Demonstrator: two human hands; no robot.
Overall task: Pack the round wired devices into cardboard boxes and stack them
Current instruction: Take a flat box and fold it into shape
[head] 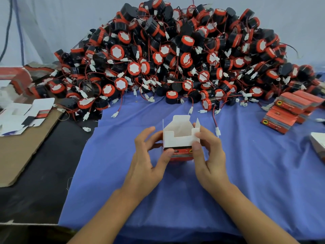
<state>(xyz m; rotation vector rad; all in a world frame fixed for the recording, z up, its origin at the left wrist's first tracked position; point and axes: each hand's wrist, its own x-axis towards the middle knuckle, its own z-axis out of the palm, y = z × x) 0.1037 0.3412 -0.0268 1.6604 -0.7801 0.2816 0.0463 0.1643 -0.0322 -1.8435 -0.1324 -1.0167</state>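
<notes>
while the print on its red front is too blurred to read, a small cardboard box (177,138) is held upright over the blue cloth (263,173) at the middle of the table, its top flaps standing open. the lower part of its white inside is hidden behind the front flap, and its base is masked by the hands, so whether it touches the cloth cannot be told. behind it, a tall pile of round wired devices (175,55) is heaped against the wall, and those deep in the pile are buried under the red-and-black ones on top. a white object (318,143) at the right edge is cut off by the frame and cannot be made out.

the box is gripped from both sides. the left hand (149,155) is curled round the left wall, thumb pressed to the red front and fingers bent behind. the right hand (209,152) is wrapped round the right wall, its thumb laid on the white front flap. both forearms are stretched forward from the bottom of the frame.

packed boxes (288,111) are stacked at the right on the cloth. unfolded box blanks (26,113) are spread at the left, on a cardboard sheet (21,150).
</notes>
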